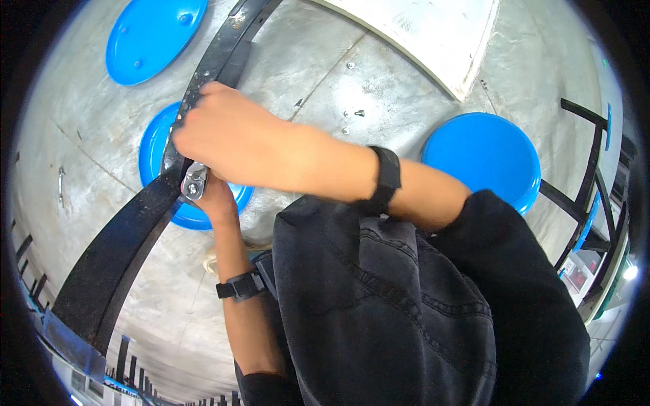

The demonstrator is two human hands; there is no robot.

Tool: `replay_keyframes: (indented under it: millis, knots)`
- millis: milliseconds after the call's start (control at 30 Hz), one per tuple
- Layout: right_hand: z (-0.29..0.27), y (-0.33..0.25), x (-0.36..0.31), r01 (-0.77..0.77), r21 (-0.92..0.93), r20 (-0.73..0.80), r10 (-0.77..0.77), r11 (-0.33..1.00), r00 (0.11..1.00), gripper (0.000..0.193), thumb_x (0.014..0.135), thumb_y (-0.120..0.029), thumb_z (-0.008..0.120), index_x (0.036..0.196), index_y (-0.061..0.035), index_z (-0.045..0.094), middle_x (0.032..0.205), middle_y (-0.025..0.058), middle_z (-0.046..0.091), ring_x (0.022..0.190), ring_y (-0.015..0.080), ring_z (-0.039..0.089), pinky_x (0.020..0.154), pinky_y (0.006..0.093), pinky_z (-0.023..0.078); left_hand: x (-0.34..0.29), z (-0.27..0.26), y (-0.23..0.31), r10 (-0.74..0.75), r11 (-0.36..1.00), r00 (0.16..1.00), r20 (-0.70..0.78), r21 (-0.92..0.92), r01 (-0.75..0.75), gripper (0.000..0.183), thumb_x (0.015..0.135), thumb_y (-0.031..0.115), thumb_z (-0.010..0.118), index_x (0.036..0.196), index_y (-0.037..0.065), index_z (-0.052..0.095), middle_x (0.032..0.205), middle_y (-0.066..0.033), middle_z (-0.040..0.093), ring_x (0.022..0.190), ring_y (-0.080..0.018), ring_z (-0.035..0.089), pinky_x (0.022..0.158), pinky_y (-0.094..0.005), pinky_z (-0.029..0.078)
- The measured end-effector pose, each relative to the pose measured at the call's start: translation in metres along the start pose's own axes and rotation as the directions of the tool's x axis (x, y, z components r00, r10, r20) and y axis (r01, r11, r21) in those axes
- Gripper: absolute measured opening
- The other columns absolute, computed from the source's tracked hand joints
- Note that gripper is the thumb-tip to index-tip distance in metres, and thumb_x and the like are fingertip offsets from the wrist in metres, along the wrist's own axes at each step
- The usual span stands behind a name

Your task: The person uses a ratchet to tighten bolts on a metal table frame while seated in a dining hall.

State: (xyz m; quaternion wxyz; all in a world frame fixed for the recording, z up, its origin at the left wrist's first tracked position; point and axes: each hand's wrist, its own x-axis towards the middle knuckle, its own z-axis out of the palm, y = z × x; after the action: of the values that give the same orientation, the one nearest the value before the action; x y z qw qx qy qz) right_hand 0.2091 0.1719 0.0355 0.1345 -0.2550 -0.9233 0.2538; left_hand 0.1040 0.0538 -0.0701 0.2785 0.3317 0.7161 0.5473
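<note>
A long black metal beam (125, 237) runs from the top of the view down to the lower left, with small holes along its far part. My right hand (223, 132) is closed in a fist over it, a little blurred. Just below that fist shows the silver head of a ratchet wrench (194, 181); its handle goes up under my right fingers and is hidden there. Close beside the ratchet head is my left hand (220, 198), beneath the right one. Its fingers are mostly hidden behind the tool and my right hand.
One blue round stool (152, 152) sits under the beam, another blue round stool (484, 159) is at the right. A blue disc (154, 40) lies at upper left. A white panel (426, 34) is at the top. Small hardware (359, 113) and a wrench (61, 186) lie on the grey floor.
</note>
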Motion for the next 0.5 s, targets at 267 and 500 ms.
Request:
replay_keyframes:
  millis: [267,500]
  knots:
    - [-0.018,0.005,-0.032,-0.250,-0.060,0.304,0.257,0.966,0.917,0.020,0.068,-0.010,0.065,0.087,-0.0143,0.068,0.082,0.0074,0.066,0.087,0.0259,0.062,0.077,0.0375,0.045,0.003,0.021,0.022,0.137,0.990,0.979,0.153,0.016,-0.142,0.015,0.083,0.006,0.059,0.073,-0.003,0.066,0.062,-0.0004,0.060,0.057,-0.0067,0.049,0.052,-0.0253,0.040]
    - [0.030,0.042,0.024,0.309,-0.035,-0.382,-0.299,0.950,0.875,0.011,0.059,-0.014,0.063,0.068,-0.0067,0.064,0.072,0.0097,0.064,0.076,0.0266,0.063,0.083,0.0408,0.043,0.006,0.017,0.010,0.005,0.998,0.991,0.130,-0.067,0.004,0.013,0.085,0.009,0.063,0.085,-0.001,0.054,0.076,-0.0021,0.054,0.070,-0.0095,0.050,0.063,-0.0246,0.042]
